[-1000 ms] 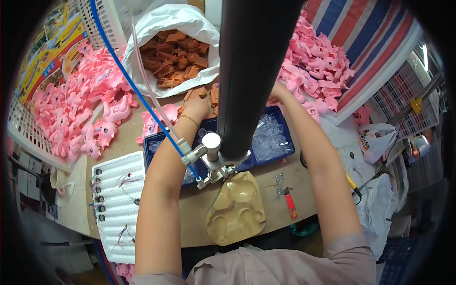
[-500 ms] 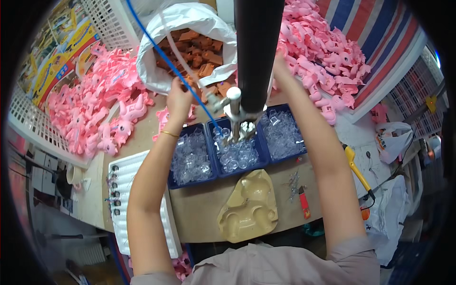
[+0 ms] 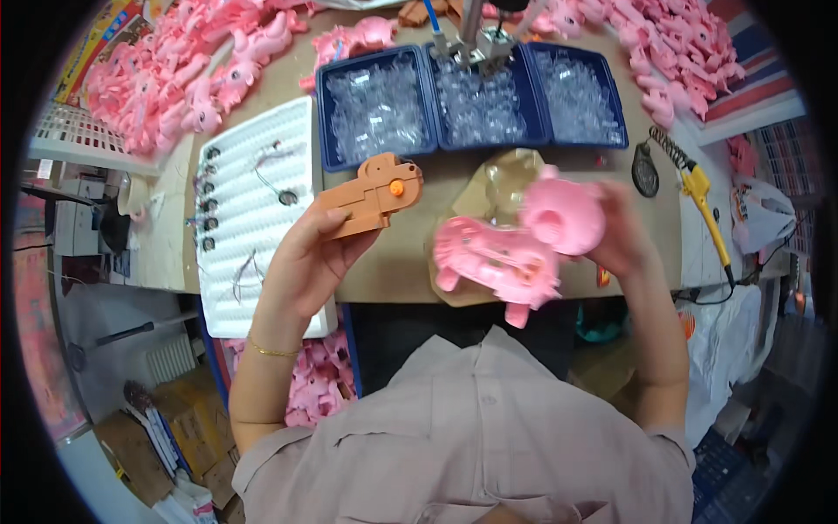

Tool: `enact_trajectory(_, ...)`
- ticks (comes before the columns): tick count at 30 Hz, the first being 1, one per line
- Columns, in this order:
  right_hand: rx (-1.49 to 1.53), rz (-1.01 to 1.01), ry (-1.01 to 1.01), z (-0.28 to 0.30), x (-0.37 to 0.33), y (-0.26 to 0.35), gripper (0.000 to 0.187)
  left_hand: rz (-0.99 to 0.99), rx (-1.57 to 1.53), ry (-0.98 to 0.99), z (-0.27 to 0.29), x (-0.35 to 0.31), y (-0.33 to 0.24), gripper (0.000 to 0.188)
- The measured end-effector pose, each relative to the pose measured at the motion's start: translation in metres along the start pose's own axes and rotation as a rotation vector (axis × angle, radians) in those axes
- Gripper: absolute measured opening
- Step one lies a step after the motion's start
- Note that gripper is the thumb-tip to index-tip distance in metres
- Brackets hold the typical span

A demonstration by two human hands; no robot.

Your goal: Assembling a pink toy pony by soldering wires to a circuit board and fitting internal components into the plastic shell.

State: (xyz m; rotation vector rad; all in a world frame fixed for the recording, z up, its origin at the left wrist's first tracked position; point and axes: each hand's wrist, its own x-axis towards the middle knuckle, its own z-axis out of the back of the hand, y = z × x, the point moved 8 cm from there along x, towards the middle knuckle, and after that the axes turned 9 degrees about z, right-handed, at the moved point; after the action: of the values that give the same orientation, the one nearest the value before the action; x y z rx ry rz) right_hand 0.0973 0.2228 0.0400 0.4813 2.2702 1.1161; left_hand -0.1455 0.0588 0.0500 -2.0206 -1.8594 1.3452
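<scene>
My left hand [image 3: 312,253] is closed on a brown plastic gearbox [image 3: 371,194] with an orange round piece on its side, raised above the table's near side. In my right hand [image 3: 621,229] is a pink toy half-shell [image 3: 515,253], its hollow inner side showing; the fingers are partly hidden behind it and slightly blurred. The shell hangs over a tan moulded holder [image 3: 447,214], covering much of it. Left of the gearbox lies a white ribbed tray [image 3: 262,227] with small dark round parts and thin wires.
Three blue bins [image 3: 375,162] of clear plastic parts stand beyond my hands, below a metal fixture [image 3: 476,48]. Pink shells [image 3: 205,74] are piled at far left, and more shells [image 3: 676,61] at far right. A yellow soldering iron [image 3: 705,196] rests at the right.
Both hands have come back from the far side toward me. The left now has the brown gearbox and the right a pink half-shell. The view has tilted nearer to my body.
</scene>
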Motion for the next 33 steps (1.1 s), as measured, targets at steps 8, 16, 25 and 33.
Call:
enact_trajectory(8,-1.468,0.313,-0.329,0.007,-0.004,0.036,0.055,-0.028,0.035,-0.135,0.008,-0.018,0.059,0.04)
enact_trajectory(16,-1.764,0.771,0.202,-0.065,-0.034,-0.029,0.057,0.047,0.318,-0.028,-0.022,0.007,0.061,0.036)
enact_trajectory(25,-1.566,1.2,0.378,-0.097,-0.043,0.029,0.028,0.163,0.585,0.15,-0.075,0.02,0.047,0.033)
enact_trajectory(33,-1.659,1.401,-0.019,-0.087,-0.059,0.029,0.027,-0.005,0.333,0.094,-0.078,0.012,0.077,0.039)
